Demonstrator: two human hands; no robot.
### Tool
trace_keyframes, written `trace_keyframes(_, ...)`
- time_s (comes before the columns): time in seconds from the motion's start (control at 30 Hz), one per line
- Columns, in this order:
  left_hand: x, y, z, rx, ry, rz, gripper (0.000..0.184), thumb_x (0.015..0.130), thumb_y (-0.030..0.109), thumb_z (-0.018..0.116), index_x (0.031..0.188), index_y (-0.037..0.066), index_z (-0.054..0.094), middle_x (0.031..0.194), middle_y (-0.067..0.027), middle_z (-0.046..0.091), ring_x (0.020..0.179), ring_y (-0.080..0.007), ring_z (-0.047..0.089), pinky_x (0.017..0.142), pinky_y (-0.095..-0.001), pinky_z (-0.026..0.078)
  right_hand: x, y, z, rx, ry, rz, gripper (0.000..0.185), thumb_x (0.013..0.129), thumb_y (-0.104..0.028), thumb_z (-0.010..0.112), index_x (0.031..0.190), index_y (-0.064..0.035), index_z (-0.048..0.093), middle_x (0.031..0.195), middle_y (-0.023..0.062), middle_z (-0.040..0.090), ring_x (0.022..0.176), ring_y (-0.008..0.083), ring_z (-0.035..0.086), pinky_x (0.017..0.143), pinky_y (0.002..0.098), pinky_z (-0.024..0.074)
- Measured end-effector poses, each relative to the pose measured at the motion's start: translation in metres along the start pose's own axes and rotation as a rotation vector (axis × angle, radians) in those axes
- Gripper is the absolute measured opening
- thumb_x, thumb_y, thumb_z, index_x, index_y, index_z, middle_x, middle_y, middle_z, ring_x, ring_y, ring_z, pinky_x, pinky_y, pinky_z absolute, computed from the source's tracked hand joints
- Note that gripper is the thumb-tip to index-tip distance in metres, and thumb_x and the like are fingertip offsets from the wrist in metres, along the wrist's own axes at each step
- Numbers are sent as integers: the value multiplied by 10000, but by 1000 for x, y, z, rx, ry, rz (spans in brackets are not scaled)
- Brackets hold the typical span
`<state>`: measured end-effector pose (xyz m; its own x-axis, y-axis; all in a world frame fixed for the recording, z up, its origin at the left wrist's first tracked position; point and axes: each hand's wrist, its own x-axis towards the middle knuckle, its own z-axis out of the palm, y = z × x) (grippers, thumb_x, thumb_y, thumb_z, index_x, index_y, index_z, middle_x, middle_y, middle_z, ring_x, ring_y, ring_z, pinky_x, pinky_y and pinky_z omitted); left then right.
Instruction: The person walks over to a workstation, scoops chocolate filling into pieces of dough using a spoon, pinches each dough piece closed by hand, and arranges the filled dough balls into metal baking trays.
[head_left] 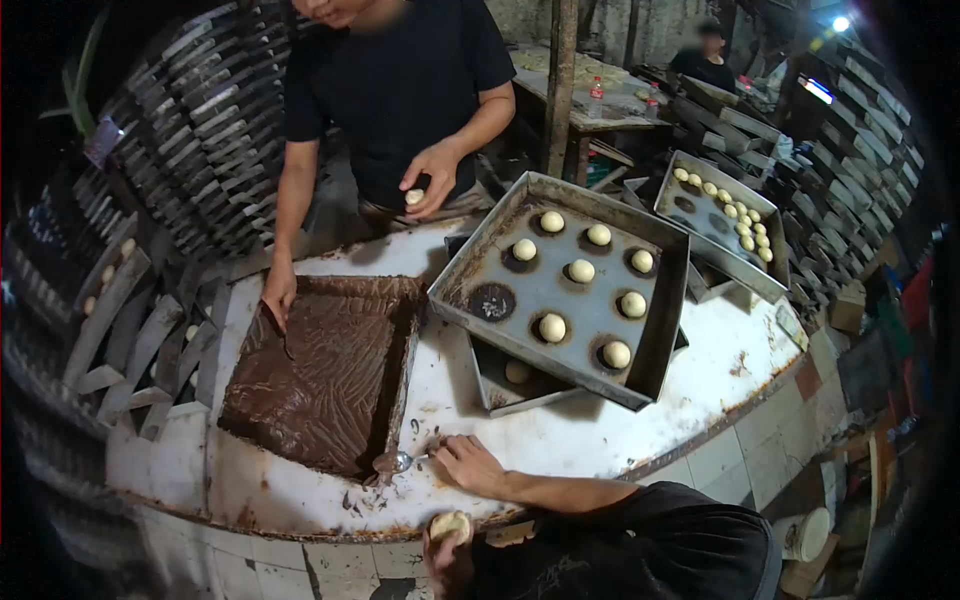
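My left hand (pixel 447 572), low in the view, is wrapped round a pale flattened piece of dough (pixel 452 527). My right hand (pixel 470 466) is closed on the handle of a metal spoon (pixel 394 462). The spoon's bowl lies at the near right corner of a large rectangular tray (pixel 408 375) of brown paste (pixel 325 385). Some brown smears mark the white tabletop (pixel 510 440) around the spoon. Both of my hands are on the near side of the table, the left one lower than the right.
A co-worker (pixel 395 110) opposite holds a dough ball (pixel 413 197) and reaches into the paste. Stacked metal trays (pixel 660 380) bear several dough balls (pixel 581 270). Another tray (pixel 775 275) stands behind right. A second person (pixel 704 68) sits farther back, beyond a wooden post (pixel 561 90).
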<state>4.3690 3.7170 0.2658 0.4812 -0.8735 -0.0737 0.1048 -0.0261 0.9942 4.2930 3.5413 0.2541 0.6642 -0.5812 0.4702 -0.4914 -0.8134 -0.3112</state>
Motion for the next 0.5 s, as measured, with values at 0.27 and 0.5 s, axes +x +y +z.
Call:
trace_keyframes(0.27, 62, -15, -82, -185, -389, -391, 255, 855, 28, 576, 1098, -8, 507, 971, -82, 561, 912, -163, 561, 745, -276, 487, 48, -85, -24, 359, 18, 262, 247, 779, -85, 568, 1010, -19, 508, 847, 155, 505, 705, 329, 540, 602, 394, 457)
trace_keyframes(0.5, 96, 86, -97, -709, -608, -440, 543, 844, -10, 466, 1364, -26, 310, 1325, -130, 450, 1218, -195, 427, 1033, -305, 316, 165, -65, -43, 100, 72, 159, 216, 839, -70, 476, 1044, -46, 540, 853, 168, 598, 731, 324, 629, 573, 374, 503)
